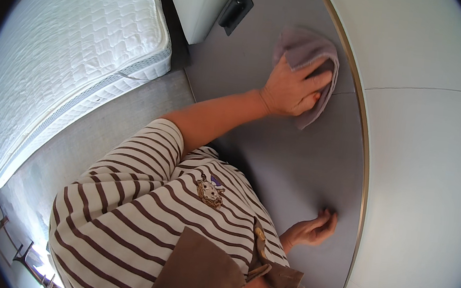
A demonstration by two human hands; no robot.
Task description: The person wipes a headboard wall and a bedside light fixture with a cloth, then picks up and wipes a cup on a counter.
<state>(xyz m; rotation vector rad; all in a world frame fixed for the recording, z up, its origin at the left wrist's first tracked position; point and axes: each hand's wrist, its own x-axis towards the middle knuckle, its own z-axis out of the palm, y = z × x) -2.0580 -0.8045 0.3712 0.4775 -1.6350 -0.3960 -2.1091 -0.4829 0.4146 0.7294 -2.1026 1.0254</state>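
My left hand (294,87) presses a folded mauve cloth (310,42) against a smooth grey panel (310,157). Its fingers are spread over the cloth, and part of the cloth hangs below them. Farther down the same panel, my right hand (316,230) is close to the surface with its fingers loosely curled and nothing seen in it. Whether its fingertips touch the panel cannot be told. A thin gold-coloured trim strip (366,159) runs along the panel's edge, to the right of both hands.
A black handle on a plate (236,10) is set on the grey panel, beside a white block-like piece (202,0). Pale panels (420,165) lie beyond the trim. A white quilted mattress (84,38) is at the left, with grey floor (108,130) between it and me.
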